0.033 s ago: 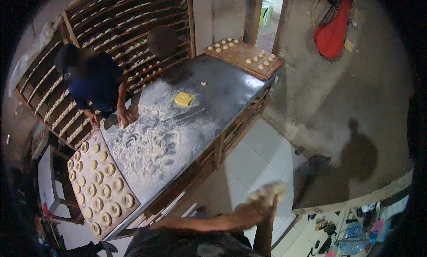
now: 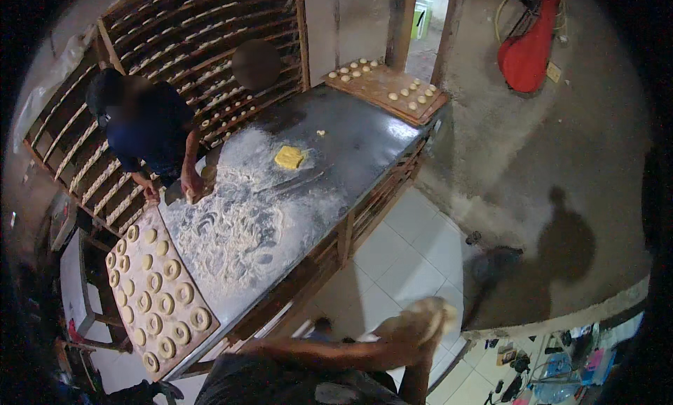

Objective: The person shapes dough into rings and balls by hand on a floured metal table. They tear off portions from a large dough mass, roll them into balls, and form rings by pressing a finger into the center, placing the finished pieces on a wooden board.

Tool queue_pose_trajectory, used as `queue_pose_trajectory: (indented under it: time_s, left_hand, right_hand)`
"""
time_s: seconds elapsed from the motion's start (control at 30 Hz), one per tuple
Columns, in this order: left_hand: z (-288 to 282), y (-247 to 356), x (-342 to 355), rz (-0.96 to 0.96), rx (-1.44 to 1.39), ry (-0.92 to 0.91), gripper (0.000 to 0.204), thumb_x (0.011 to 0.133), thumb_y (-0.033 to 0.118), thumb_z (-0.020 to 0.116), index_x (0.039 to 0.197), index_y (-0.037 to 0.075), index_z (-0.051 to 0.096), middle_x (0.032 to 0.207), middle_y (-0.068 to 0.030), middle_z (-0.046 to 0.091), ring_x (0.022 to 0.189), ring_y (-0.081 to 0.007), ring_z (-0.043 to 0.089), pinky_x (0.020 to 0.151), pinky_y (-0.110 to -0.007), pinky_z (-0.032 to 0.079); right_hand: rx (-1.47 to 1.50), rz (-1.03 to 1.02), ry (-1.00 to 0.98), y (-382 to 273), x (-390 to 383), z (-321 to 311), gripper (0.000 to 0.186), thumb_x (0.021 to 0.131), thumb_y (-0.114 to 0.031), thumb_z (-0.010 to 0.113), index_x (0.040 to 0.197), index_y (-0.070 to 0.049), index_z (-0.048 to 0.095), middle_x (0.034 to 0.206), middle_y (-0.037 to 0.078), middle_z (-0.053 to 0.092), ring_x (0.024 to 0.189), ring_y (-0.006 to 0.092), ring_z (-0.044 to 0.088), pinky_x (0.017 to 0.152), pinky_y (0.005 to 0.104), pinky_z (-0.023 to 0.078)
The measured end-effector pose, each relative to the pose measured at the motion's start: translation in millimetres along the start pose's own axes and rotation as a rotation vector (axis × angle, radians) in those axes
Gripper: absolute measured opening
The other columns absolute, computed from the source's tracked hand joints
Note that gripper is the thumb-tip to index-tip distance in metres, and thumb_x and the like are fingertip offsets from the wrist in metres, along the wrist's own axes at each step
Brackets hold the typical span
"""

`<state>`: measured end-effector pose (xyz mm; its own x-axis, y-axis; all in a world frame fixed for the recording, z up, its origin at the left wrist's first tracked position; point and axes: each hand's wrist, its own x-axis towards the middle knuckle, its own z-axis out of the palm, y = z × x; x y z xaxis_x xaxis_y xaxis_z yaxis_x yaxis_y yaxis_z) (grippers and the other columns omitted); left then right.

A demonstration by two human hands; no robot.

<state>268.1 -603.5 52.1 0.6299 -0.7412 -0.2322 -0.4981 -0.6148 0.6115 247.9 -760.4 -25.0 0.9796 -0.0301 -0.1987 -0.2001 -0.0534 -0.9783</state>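
Pale doughy material [image 2: 447, 318] is at my left grip [image 2: 398, 328] and right grip [image 2: 426, 343], right of the tabletop [image 2: 336, 128]. Left forearm [image 2: 315, 351] extends away from it. Motion blur: I cannot tell whether either grip is clenched.

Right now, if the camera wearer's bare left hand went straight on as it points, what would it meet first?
Probably the wearer's bare right hand, which overlaps the left hand in the picture; blur and depth hide whether they touch.
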Motion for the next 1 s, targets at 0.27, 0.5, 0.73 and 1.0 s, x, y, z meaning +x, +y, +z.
queue_pose_trajectory:
  time_s: [0.27,0.5,0.73,1.0]
  left_hand:
    - [-144.1,-100.3,131.9,0.645,-0.685,0.61,0.035,0.1,0.037,0.056,0.12,0.008,0.056,0.106,-0.0154,0.068,0.095,-0.0325,0.066,0.087,-0.043,0.052]
    - [-134.7,-97.9,233.1,0.274,-1.993,-0.444,0.1,0.081,0.071,0.07,0.155,0.015,0.031,0.151,-0.0091,0.04,0.131,-0.0269,0.049,0.107,-0.053,0.042]
    - [-328.0,-64.3,153.0,0.097,-1.958,0.454,0.056,0.087,0.036,0.077,0.131,0.008,0.056,0.111,-0.0049,0.068,0.109,-0.0246,0.064,0.1,-0.037,0.049]
    - [-362.1,-75.7,140.8,0.107,-1.175,1.753,0.048,0.088,0.031,0.076,0.127,0.009,0.058,0.106,-0.0033,0.069,0.102,-0.023,0.065,0.094,-0.036,0.051]
  right_hand:
    - [0.423,0.188,0.604,-25.8,95.8,-102.4,0.044,0.105,-0.037,0.047,0.138,-0.008,0.052,0.134,0.008,0.057,0.123,0.0244,0.052,0.104,0.0419,0.045]
    - [0.181,0.187,0.545,-84.8,186.3,-118.6,0.037,0.103,-0.033,0.051,0.131,-0.009,0.058,0.125,0.007,0.06,0.114,0.0219,0.056,0.097,0.0391,0.047]
    - [-0.436,0.14,0.319,-261.1,309.7,-200.4,0.031,0.101,-0.028,0.055,0.125,-0.009,0.063,0.116,0.006,0.064,0.105,0.0195,0.059,0.091,0.0362,0.05]
    - [-0.792,-0.475,-0.368,-438.0,568.5,-79.2,0.024,0.099,-0.022,0.06,0.117,-0.009,0.07,0.106,0.006,0.068,0.094,0.0167,0.063,0.083,0.033,0.053]
